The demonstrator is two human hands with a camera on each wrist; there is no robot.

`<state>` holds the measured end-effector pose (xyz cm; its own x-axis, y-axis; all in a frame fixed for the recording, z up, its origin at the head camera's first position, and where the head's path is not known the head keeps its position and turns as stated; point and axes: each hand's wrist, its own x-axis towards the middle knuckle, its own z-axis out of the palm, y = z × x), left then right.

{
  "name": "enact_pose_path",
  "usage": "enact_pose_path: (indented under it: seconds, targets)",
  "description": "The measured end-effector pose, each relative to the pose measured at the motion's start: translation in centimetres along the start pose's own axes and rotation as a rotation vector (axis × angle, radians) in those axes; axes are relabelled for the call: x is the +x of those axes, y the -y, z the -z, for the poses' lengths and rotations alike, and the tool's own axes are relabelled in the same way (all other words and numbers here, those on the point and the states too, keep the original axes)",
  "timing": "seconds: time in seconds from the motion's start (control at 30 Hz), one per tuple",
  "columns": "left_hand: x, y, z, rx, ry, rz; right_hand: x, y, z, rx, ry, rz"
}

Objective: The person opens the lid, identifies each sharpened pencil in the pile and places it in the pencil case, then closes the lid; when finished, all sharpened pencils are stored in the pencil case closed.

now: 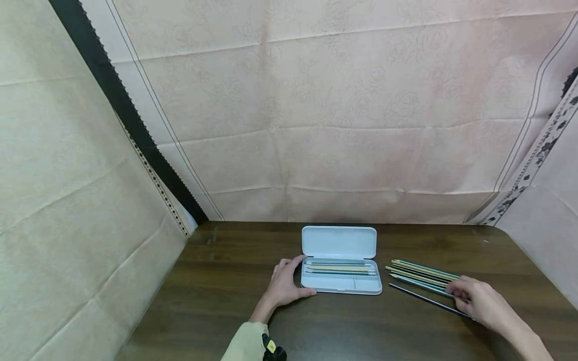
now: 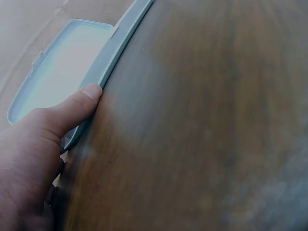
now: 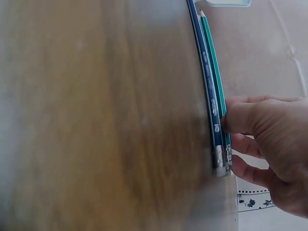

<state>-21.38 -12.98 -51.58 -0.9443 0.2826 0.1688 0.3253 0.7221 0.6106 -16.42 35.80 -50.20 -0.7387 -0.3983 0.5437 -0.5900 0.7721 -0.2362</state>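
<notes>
A pale blue pencil case lies on the table with its lid raised at the back. Several pencils rest in its long compartment. My left hand grips the case's left end, thumb on the front edge and fingers toward the back corner. On the right, my right hand is at the eraser ends of several loose pencils, its thumb and fingers pinching a green pencil. Nearer the front, a dark blue pencil lies apart from the bunch.
The brown wooden table has its back edge against a pale patterned cloth. More cloth hangs on the left, and another sheet borders the right side.
</notes>
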Motion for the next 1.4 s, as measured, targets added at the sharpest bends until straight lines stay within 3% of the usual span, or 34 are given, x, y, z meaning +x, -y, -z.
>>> enact_pose_path:
  seconds: [0.3,0.53,0.97,1.2,1.4]
  targets:
    - [0.0,0.1,0.0,0.009,0.001,0.000,1.8,1.0,-0.6,0.030,-0.008,0.029]
    - [0.0,0.0,0.0,0.001,0.002,0.003,3.1,1.6,-0.5,0.032,0.058,0.016]
    - [0.0,-0.1,0.0,0.002,0.006,0.004,5.7,2.8,-1.1,0.042,0.060,0.068]
    - [0.0,-0.2,0.0,0.001,0.005,0.007,7.4,4.2,-1.5,0.056,0.135,0.020]
    - [-0.1,-0.2,0.0,0.001,0.003,-0.001,8.6,5.1,-2.2,0.068,0.135,0.051]
